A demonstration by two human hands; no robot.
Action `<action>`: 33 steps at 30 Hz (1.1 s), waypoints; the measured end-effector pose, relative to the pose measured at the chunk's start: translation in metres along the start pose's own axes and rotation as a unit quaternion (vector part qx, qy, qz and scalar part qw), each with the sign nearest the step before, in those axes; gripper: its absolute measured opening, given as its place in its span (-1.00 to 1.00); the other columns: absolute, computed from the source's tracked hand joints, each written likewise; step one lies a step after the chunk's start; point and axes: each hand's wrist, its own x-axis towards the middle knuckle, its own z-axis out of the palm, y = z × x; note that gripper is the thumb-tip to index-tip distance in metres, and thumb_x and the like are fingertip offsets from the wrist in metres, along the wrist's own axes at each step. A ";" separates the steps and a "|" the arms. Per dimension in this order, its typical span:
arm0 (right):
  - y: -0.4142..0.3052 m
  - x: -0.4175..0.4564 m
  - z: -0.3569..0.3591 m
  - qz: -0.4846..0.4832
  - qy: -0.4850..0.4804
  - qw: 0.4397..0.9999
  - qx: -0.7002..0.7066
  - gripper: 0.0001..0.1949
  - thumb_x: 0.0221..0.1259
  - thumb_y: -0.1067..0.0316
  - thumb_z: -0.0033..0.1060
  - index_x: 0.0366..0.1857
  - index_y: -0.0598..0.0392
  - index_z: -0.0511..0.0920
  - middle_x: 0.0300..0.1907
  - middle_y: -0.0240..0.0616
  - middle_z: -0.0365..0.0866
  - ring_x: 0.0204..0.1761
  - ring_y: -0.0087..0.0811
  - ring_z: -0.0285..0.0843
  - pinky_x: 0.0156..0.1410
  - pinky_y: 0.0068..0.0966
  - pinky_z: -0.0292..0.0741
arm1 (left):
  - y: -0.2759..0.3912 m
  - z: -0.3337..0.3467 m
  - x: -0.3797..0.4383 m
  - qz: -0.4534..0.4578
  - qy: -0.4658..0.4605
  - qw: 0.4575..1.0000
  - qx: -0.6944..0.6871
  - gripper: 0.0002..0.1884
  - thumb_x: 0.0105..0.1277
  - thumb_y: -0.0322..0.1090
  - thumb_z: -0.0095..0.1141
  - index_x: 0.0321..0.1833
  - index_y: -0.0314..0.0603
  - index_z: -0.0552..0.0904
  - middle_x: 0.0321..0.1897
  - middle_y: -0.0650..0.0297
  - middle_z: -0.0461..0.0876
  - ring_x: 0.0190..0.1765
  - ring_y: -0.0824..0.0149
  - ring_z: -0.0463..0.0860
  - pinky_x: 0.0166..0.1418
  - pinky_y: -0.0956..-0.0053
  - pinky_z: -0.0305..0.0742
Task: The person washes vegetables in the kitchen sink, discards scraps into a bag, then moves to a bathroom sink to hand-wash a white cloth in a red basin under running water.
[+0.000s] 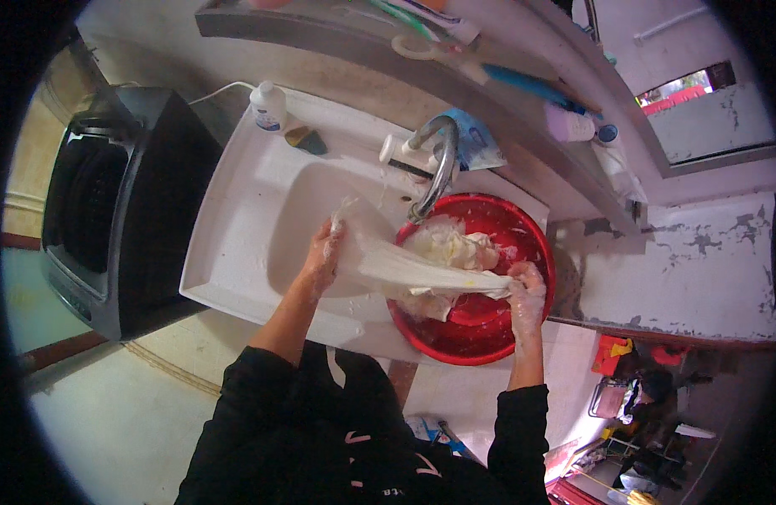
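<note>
A wet white cloth (426, 268) is stretched between my two hands, with suds along it. My left hand (325, 252) grips its wide end over the basin of the white sink (227, 246). At the other end, my right hand (527, 293) holds the cloth bunched up above the red plastic basin (542, 271). More soapy white fabric (464, 249) lies inside that basin, partly behind the stretched cloth. The red basin rests on the right part of the sink, under the curved metal faucet (448, 158). Foam coats my right hand and wrist.
A white bottle (269, 107) and a sponge (306, 140) stand on the sink's back left ledge. Behind the faucet leans a blue pouch (470, 139). A shelf (337, 47) with toothbrushes runs above. A black top-loading washing machine (142, 208) is at the left.
</note>
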 end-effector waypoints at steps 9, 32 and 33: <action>-0.044 0.001 -0.003 0.045 -0.067 0.940 0.331 -0.79 -0.01 0.50 -0.09 -0.23 0.10 0.41 -0.23 -0.36 0.41 -0.14 -0.51 0.44 0.01 -0.57 0.44 | -0.014 -0.004 0.000 0.199 0.029 0.874 0.443 -0.51 0.16 -0.22 0.21 0.14 -0.17 0.43 -0.10 0.06 0.52 -0.04 0.09 0.52 0.05 0.26 0.42; 0.043 -0.026 0.149 0.138 -0.065 0.907 0.392 -0.36 0.30 0.03 -0.02 0.38 0.03 0.05 0.36 -0.30 0.12 0.33 -0.34 0.13 0.37 -0.35 0.18 | -0.044 0.149 -0.047 0.290 -0.073 0.792 0.532 -0.63 0.28 -0.04 -0.02 -0.45 -0.22 0.62 -0.63 -0.04 0.55 -0.49 -0.03 0.60 -0.37 0.09 0.46; 0.047 -0.026 0.160 0.149 -0.048 0.911 0.382 -0.38 0.30 0.02 -0.03 0.37 0.02 0.08 0.34 -0.30 0.14 0.31 -0.34 0.15 0.36 -0.35 0.19 | -0.035 0.148 -0.038 0.265 -0.047 0.832 0.485 -0.62 0.26 -0.06 0.01 -0.50 -0.24 0.62 -0.65 -0.04 0.54 -0.51 -0.04 0.59 -0.37 0.09 0.46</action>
